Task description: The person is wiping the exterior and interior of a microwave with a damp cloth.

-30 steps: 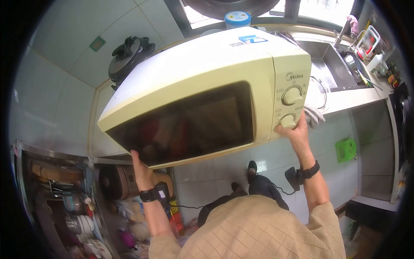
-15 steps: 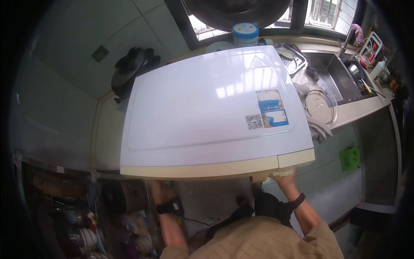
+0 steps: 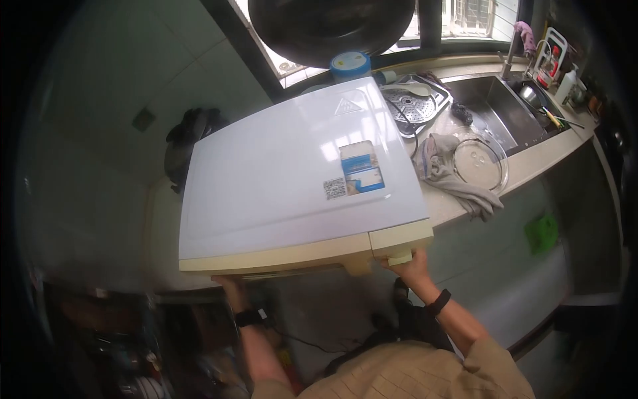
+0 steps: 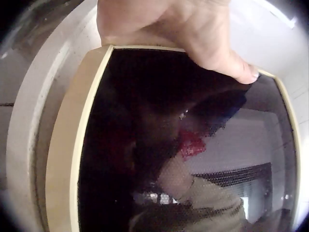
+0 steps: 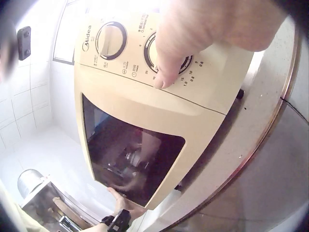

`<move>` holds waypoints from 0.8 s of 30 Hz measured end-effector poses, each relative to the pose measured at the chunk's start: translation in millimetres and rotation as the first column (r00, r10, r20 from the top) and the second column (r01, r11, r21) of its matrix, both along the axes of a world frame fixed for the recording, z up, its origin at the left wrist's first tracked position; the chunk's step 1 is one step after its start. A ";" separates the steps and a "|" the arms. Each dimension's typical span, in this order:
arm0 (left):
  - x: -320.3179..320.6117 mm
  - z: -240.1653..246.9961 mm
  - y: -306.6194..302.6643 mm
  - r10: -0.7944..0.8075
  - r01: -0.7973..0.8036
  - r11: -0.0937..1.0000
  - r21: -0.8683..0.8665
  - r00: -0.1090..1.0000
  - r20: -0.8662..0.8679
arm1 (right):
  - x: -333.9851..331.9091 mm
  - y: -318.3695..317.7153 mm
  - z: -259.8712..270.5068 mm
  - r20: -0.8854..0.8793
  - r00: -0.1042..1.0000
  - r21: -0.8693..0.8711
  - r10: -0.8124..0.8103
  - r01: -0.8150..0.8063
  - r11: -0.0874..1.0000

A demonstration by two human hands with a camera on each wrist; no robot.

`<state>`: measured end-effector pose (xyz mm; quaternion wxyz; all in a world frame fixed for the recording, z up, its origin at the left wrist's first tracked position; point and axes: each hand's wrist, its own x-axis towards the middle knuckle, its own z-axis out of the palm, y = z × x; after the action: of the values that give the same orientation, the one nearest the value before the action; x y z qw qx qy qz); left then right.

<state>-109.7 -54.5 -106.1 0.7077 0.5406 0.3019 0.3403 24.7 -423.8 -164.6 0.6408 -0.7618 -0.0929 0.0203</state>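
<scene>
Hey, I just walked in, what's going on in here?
A person grips a microwave at its front, the left hand by the door, the right hand over a dial. It is at the counter; whether fully set down is unclear. A glass plate and gray cloth lie near the sink.
</scene>
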 end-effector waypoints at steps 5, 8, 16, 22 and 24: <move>3.2 -4.9 6.0 0.034 -0.034 0.999 -0.012 0.999 0.016 | 0.3 -0.9 26.9 -0.033 0.995 -0.030 0.094 -0.095 0.995; 12.6 -6.7 1.1 0.164 -0.167 0.982 0.089 0.986 0.034 | 14.5 -19.2 28.7 0.044 0.979 -0.142 0.197 -0.189 0.972; -4.9 37.2 -75.9 0.551 -0.509 0.810 0.291 0.830 -0.085 | 109.0 -122.0 41.2 0.536 0.794 -0.730 0.287 0.265 0.630; 20.2 110.0 -221.0 0.426 -0.380 0.399 0.835 0.883 0.199 | 172.6 -122.9 4.6 0.363 0.818 -0.899 0.446 0.181 0.399; 47.3 133.3 -259.0 0.008 -0.177 0.084 0.981 0.984 0.177 | 178.3 -117.3 2.4 0.480 0.766 -0.838 0.428 0.257 0.481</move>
<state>-62.5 -313.4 27.1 0.1524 0.8330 -0.0181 0.5315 202.9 -541.2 -162.2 0.0889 -0.9293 -0.3209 -0.1597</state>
